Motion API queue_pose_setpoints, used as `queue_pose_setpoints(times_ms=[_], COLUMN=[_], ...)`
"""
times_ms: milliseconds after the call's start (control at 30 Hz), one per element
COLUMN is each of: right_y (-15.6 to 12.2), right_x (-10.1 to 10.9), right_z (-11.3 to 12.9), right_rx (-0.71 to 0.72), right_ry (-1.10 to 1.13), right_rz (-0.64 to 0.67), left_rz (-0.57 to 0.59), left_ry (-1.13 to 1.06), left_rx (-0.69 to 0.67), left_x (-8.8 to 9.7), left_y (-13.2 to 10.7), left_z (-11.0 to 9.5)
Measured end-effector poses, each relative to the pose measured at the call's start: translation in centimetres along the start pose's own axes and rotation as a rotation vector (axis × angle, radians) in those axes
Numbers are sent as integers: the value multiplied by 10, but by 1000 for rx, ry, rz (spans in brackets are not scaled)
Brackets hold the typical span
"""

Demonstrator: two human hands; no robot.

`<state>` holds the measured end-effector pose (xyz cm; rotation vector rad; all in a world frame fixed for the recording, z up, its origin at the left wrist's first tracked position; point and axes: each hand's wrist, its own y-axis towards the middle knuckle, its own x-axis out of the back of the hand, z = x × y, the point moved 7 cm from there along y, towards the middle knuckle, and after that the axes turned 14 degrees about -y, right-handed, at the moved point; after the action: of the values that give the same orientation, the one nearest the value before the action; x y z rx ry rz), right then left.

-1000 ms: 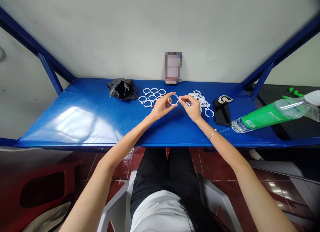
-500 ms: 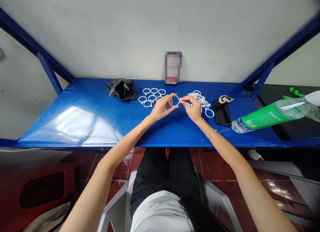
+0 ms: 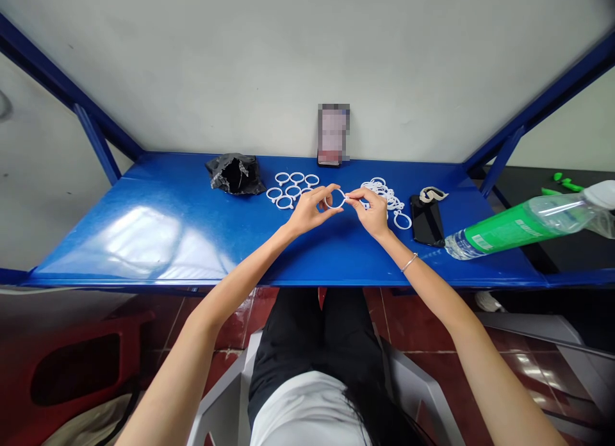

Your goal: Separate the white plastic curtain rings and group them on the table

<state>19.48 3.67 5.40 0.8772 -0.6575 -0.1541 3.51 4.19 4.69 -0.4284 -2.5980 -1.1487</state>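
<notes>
Between my two hands, just above the blue table, is a white plastic ring (image 3: 328, 205) with a small knob on its right side, much like a curtain ring. My left hand (image 3: 310, 210) grips the ring's left side between thumb and fingers. The thumb and fingertips of my right hand (image 3: 369, 210) pinch the knob. Several similar rings (image 3: 284, 202) lie in rows behind and left of my left hand. A heap of white rings (image 3: 391, 198) sits behind my right hand, partly covered by it, with one loose ring (image 3: 402, 220) at its near edge.
On the blue table (image 3: 158, 228) a crumpled black plastic bag (image 3: 235, 175) lies at the left. A phone (image 3: 331, 135) leans on the wall. To the right are a dark phone (image 3: 427, 223), a pale strap-like roll (image 3: 433, 194) and a green-labelled water bottle (image 3: 523, 223).
The view has shifted very slightly. Both hands keep the same hold on the ring, and the rings on the table stay where they were.
</notes>
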Motion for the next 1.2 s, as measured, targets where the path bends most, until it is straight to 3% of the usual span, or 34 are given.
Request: queue_pose_setpoints(times_ms=[400, 800, 1200], right_y=[2, -2, 0], right_x=[-3, -4, 0], right_z=[-3, 0, 4], right_rx=[16, 60, 94], right_ry=[39, -39, -53], right_rz=[111, 96, 66], left_rz=[17, 21, 23], left_ry=[-27, -3, 80], left_rx=[-41, 11, -36], left_x=[4, 2, -1], left_y=[2, 2, 2], left_z=[-2, -3, -5])
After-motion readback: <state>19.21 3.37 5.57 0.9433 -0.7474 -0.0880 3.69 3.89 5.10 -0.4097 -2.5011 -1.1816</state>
